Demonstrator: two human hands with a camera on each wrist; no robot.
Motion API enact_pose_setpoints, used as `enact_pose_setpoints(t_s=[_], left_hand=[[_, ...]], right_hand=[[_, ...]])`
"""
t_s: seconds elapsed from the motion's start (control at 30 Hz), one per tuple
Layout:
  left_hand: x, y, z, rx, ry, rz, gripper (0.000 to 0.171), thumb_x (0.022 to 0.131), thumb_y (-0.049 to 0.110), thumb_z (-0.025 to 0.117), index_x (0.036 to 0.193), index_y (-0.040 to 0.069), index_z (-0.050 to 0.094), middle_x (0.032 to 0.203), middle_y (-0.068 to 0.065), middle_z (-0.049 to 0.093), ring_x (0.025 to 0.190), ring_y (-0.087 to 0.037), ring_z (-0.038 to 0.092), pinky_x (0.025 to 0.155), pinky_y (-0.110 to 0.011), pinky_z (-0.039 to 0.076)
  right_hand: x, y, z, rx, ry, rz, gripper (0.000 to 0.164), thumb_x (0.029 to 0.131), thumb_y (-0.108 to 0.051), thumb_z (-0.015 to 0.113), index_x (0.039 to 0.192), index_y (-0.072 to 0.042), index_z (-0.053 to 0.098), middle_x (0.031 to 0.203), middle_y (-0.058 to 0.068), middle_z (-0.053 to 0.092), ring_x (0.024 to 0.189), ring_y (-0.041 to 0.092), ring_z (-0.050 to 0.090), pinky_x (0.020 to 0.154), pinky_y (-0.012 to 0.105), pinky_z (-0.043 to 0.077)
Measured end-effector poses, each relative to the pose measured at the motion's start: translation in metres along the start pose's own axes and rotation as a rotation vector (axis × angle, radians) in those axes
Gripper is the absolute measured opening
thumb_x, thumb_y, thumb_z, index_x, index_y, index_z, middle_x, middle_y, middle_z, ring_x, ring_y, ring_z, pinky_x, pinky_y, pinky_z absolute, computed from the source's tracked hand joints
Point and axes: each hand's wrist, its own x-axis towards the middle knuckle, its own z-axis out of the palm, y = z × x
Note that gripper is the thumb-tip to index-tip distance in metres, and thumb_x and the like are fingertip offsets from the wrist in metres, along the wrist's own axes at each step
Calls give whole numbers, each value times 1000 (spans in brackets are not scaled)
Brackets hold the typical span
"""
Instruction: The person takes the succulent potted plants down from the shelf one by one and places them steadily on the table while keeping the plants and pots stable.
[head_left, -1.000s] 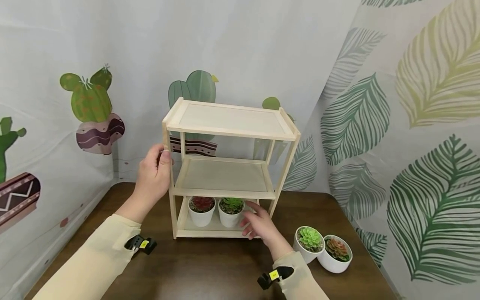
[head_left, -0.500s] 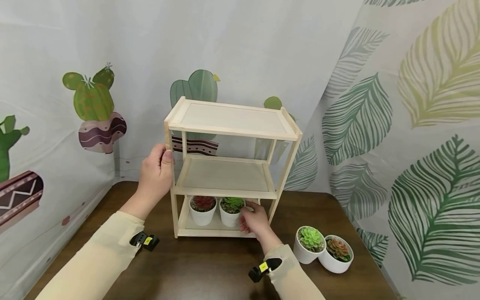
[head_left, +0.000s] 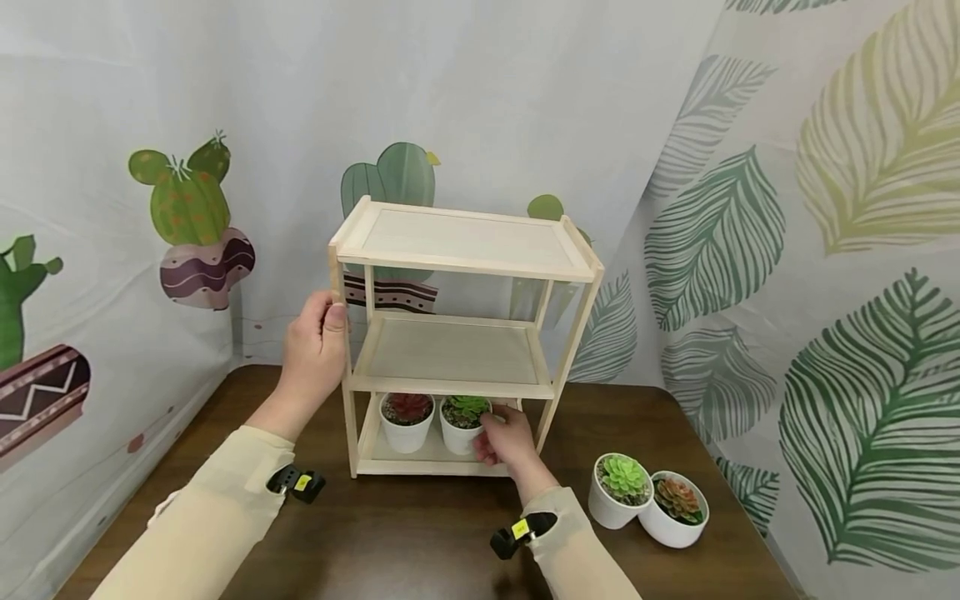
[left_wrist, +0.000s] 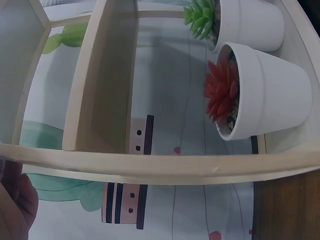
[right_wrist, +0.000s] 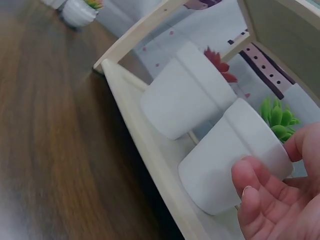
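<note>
A light wooden shelf rack (head_left: 453, 389) with three tiers stands on the table. My left hand (head_left: 313, 354) grips its left front post, the thumb lying on the front. On the bottom tier are two white pots side by side, a red succulent (head_left: 408, 408) on the left and a green succulent (head_left: 465, 408) on the right. My right hand (head_left: 510, 440) holds the green succulent's white pot (right_wrist: 227, 157) at its right side, with curled fingers against the wall and one finger at the rim. Both pots stand upright, seemingly touching in the right wrist view.
On the brown table (head_left: 397, 533), right of the rack, stand a bright green succulent (head_left: 624, 479) and an orange-red succulent (head_left: 677, 500), both in white pots. Another white pot (right_wrist: 80, 14) shows at the right wrist view's upper left. Patterned curtains hang behind.
My right hand has moved left from beside the green succulent's pot and taken hold of it. My left hand stays on the post. The pots have hardly moved.
</note>
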Motion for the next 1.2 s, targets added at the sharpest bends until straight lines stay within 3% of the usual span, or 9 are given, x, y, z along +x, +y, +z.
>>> enact_pose_setpoints(t_s=[0.13, 0.4, 0.77, 1.2], left_hand=[[-2, -2, 0, -25, 3, -7, 34, 111, 31, 42, 108, 1, 58, 82, -9, 58, 69, -10, 47, 64, -23, 36], [-2, -5, 2, -31, 15, 0, 34, 111, 30, 42, 108, 0, 57, 82, -10, 57, 70, -9, 47, 65, -23, 37], [1, -2, 3, -50, 5, 9, 41, 111, 37, 39, 110, 0, 58, 82, -8, 56, 70, -9, 47, 64, -24, 38], [-2, 1, 3, -62, -4, -18, 32, 112, 29, 41, 111, 2, 57, 84, -10, 58, 71, -9, 48, 64, -22, 38]], right_hand=[[5, 9, 3, 14, 24, -2, 52, 100, -21, 51, 144, 6, 47, 66, 7, 68, 48, 12, 62, 44, 28, 50], [5, 11, 4, 49, 31, -10, 52, 101, -20, 51, 145, 7, 47, 65, 5, 68, 47, 12, 62, 44, 27, 50], [5, 8, 3, 56, 24, -29, 49, 100, -19, 52, 142, 8, 51, 67, 8, 70, 48, 12, 64, 45, 27, 52], [1, 2, 2, 28, -8, -46, 47, 100, -19, 53, 139, 7, 54, 69, 11, 70, 49, 14, 65, 46, 30, 54]])
